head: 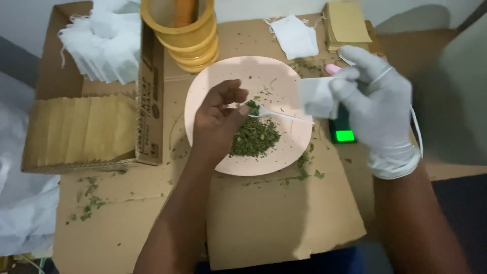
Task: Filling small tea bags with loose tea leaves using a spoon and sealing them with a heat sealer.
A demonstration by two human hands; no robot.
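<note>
My left hand (pixel 219 115), bare, pinches the bowl end of a small white plastic spoon (pixel 274 114) that carries a little heap of dried green leaf. Below it a pile of the same dried green herb (pixel 254 138) lies on a pale pink round plate (pixel 223 71). My right hand (pixel 375 101) wears a white glove and holds a small white filter bag (pixel 317 96) over the plate's right rim. The spoon's handle points toward that bag.
A cardboard box (pixel 149 96) at the left holds tan paper envelopes (pixel 83 129) and white filter bags (pixel 104 43). Stacked yellow tubs (pixel 190 40) stand behind the plate. A small scale with a green lit display (pixel 345 135) sits under my right hand. More tan envelopes (pixel 347 23) and a loose white bag (pixel 297 35) lie behind. Herb crumbs are scattered on the cardboard sheet (pixel 264 218).
</note>
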